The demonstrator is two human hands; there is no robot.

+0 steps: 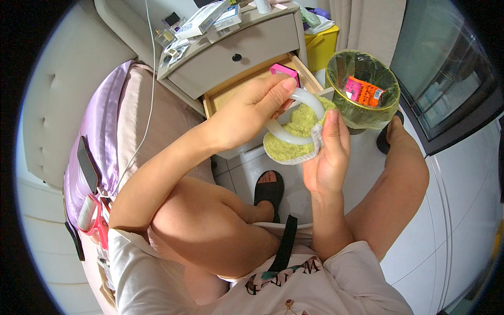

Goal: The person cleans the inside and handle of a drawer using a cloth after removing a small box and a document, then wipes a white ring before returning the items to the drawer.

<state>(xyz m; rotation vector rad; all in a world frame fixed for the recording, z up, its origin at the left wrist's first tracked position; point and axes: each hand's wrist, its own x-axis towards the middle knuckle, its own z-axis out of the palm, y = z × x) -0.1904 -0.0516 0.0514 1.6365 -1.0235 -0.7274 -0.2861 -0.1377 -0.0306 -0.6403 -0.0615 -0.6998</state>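
Observation:
A smooth white bangle (pixel 289 136) is held up before me, above the floor and in front of the open drawer. My left hand (pixel 256 106) grips its upper left side between thumb and fingers. Behind and against the ring lies a fuzzy green cloth with a grey edge (pixel 289 152). My right hand (pixel 330 149) pinches that cloth at its right side, with the thumb close to the ring. The fingers of my right hand are partly hidden behind the cloth.
A nightstand (pixel 236 43) bears boxes and bottles; its open wooden drawer (pixel 226 94) holds a pink box (pixel 284 71). To the right stands a lined trash bin (pixel 364 114) with an orange and pink wrapper (pixel 364 91). A phone (pixel 89 163) and a white cable (pixel 151 90) are at the left.

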